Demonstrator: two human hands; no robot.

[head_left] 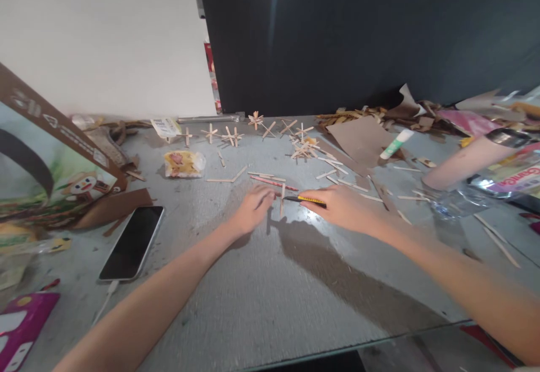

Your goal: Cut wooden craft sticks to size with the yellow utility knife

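Observation:
My right hand (335, 206) is closed around a yellow-and-black utility knife (313, 201), its blade pointing left. The dark tip meets, or nearly meets, a pale craft stick (282, 204) between my hands. My left hand (255, 206) is closed in a pinch at the left of this stick, on a short piece that seems to cross it; its fingertips partly hide the join. Just behind my hands lies a red-and-white patterned pencil-like rod (272, 182). Loose craft sticks (221, 180) are scattered beyond it.
Several star-shaped stick pieces (211, 133) stand at the back, near a stick pile (306, 148). A yellow packet (184, 164) and a phone (133, 242) on a cable lie left. Cardboard (358, 141), a glue stick (396, 144) and a pink tumbler (464, 161) are right.

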